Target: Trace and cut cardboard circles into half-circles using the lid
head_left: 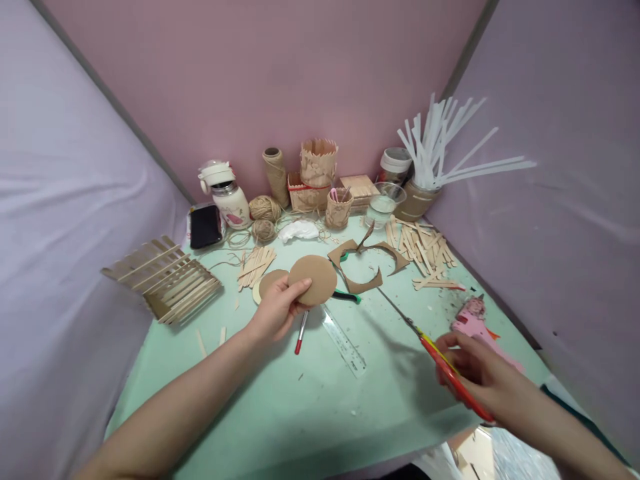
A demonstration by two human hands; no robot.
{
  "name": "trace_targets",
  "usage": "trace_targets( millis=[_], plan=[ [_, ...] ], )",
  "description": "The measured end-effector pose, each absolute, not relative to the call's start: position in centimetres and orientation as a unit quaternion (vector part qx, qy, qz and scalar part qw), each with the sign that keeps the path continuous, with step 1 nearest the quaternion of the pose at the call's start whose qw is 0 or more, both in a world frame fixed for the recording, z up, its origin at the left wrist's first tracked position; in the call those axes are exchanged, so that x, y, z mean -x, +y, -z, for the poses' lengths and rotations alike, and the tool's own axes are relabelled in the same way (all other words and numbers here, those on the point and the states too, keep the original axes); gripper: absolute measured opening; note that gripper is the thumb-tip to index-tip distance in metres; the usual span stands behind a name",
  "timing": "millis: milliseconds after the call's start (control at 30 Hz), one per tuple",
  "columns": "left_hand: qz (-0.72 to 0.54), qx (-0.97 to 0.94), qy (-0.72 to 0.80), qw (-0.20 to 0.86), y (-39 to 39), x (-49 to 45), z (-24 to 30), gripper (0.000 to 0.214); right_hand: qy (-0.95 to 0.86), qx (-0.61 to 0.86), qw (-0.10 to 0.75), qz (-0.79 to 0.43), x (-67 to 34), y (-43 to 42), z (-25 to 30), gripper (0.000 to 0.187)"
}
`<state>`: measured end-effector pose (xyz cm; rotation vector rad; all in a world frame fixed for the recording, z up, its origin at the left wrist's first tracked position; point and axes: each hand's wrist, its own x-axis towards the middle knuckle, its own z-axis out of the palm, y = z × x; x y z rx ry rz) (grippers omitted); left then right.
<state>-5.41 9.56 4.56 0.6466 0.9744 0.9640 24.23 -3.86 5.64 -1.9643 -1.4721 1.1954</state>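
My left hand [277, 309] pinches a round brown cardboard disc [314, 279] and holds it up over the green table [320, 400]. A second, paler disc [267, 283] lies just behind it on the table. My right hand [483, 377] is closed round the red-and-yellow handles of a pair of scissors [425, 343], whose blades point up and left toward the cut-out cardboard scrap [367, 267]. Below my left hand lie a red pen [301, 333] and a clear ruler [344, 340].
A pink glue gun [475, 323] lies beside my right hand. Loose craft sticks [423, 250] lie at the right, a stick-built rack [167, 277] at the left. Along the back stand twine balls [264, 208], a bottle [227, 197], a phone [205, 225], stick boxes and a jar of white strips [420, 193].
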Motion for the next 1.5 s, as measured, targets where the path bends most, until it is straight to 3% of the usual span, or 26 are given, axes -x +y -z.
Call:
trace_targets(
  millis=[100,300,567,800,1500],
  plan=[
    [-0.458,-0.320,0.437,0.705,10.5,5.0,-7.0,0.033,-0.448,0.614,0.292,-0.580,-20.9,-3.5,-5.3,0.049],
    [-0.483,-0.361,0.425,0.676,11.3,5.2,-9.7,0.037,-0.499,0.471,0.397,-0.610,-16.1,-1.0,-4.5,0.055],
    [-0.508,-0.355,0.432,0.655,12.1,8.0,-10.4,0.042,-0.558,0.413,0.303,-0.653,-12.1,3.7,-5.6,0.057],
    [-0.550,-0.353,0.438,0.617,12.8,9.8,-10.6,0.041,-0.601,0.369,0.314,-0.636,-9.8,6.3,-4.5,0.055],
    [-0.512,-0.363,0.461,0.627,13.3,8.3,-8.9,0.037,-0.584,0.370,0.283,-0.665,-11.4,6.3,-3.1,0.060]
  ],
)
